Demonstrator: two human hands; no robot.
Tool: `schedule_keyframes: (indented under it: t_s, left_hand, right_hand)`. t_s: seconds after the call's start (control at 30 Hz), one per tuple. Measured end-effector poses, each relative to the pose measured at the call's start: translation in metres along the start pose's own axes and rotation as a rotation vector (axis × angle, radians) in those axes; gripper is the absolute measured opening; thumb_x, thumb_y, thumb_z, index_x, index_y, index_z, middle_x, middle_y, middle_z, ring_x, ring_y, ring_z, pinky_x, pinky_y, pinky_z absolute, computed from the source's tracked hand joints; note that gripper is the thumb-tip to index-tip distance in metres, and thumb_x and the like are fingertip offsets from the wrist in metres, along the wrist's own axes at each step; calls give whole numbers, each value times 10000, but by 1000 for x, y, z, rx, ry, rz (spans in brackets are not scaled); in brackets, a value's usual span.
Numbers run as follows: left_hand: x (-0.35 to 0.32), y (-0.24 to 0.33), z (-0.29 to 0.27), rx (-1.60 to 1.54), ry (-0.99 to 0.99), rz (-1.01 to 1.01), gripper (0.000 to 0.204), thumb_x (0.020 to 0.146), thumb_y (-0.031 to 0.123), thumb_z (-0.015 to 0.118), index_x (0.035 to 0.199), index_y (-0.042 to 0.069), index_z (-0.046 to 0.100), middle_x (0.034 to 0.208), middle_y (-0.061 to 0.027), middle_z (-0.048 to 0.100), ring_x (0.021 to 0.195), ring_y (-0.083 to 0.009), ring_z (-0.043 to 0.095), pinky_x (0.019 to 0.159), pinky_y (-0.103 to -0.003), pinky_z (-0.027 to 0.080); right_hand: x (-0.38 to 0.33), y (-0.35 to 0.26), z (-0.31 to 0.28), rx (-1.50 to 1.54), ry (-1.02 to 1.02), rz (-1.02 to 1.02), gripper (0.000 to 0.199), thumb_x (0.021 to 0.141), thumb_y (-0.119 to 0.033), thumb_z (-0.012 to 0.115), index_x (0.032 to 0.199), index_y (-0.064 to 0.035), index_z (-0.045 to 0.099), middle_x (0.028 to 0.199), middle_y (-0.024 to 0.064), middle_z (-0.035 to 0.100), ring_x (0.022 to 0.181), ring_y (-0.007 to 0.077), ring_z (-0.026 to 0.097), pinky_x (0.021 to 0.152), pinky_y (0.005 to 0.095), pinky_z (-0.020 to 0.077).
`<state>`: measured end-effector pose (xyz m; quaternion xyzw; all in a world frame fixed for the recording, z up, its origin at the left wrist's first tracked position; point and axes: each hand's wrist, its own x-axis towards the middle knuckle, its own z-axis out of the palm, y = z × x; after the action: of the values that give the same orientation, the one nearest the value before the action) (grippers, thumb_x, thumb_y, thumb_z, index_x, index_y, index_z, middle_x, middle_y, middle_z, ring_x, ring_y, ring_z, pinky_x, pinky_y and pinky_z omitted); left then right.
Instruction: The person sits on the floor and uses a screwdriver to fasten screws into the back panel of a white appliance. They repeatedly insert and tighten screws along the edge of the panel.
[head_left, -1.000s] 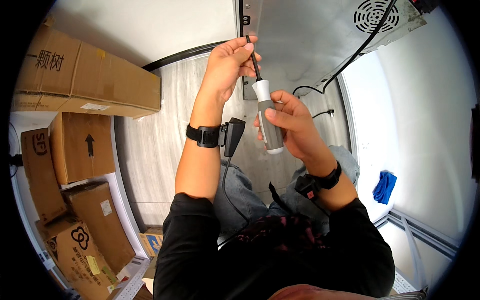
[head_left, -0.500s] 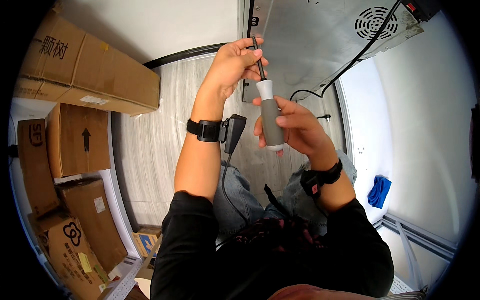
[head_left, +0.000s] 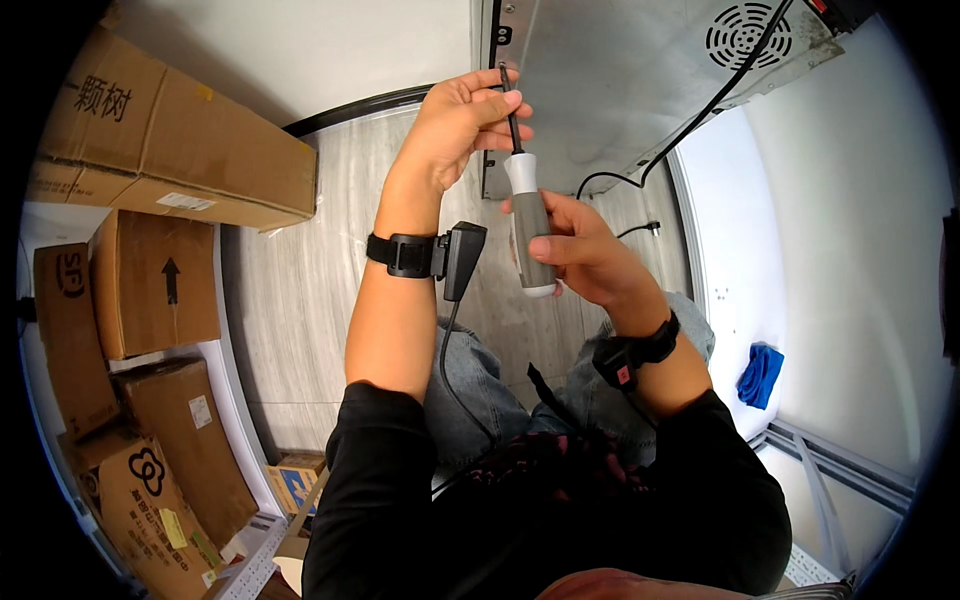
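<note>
Black sleeves [head_left: 375, 440] reach toward me first, pushed up over bare forearms, with faded jeans [head_left: 465, 380] below. Each wrist wears a black strap; the left strap [head_left: 410, 256] carries a wedge-shaped device with a cord running down from it. Further out, the right hand [head_left: 597, 255] curls round the grey-and-white handle of a screwdriver [head_left: 535, 225], thumb laid along it. Ahead of that, the left hand [head_left: 455, 125] pinches the dark shaft between thumb and fingers. The screwdriver points away from the person, its tip at the left edge of a metal panel [head_left: 610, 110]; whether it sits in a screw, I cannot tell. Beyond, a black cable [head_left: 690, 128] hangs across the panel, passing a round slotted vent [head_left: 735, 55].
</note>
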<state>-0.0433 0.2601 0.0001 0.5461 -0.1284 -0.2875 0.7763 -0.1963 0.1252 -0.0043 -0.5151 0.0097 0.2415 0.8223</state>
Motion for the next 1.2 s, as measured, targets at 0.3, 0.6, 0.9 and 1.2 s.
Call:
schedule_keyframes:
  t_s: [0.3,0.6,0.9,1.2]
  left_hand:
    - [1,-2,-5,71,-58,19,398,861,94,633,1213,-28,493,934,-135,671,634,-148,661,540,-232,553]
    - [1,-2,-2,140,-20,29,393,839,69,655,1187,-36,504,843,-85,669,639,-163,666,524,-216,542]
    - [1,2,3,78,-8,21,403,827,65,666,1182,-38,506,871,-103,678,663,-150,660,530,-200,522]
    - [2,-1,-1,165,-10,46,431,822,75,676,1197,-34,494,958,-130,680,682,-126,643,588,-222,531]
  right_hand:
    - [2,4,1,260,-54,-12,517,818,-255,681,1217,-13,460,909,51,598,743,132,601,529,208,445]
    - [3,14,-6,-79,39,-43,513,814,-342,672,1170,-17,495,942,79,613,799,152,621,642,233,468]
    - [3,13,-12,-22,33,-78,451,828,-280,650,1173,-41,488,912,35,598,734,121,593,483,224,409]
    - [-2,2,-3,162,-32,34,533,820,-330,679,1198,-25,458,885,15,573,670,99,568,463,195,407]
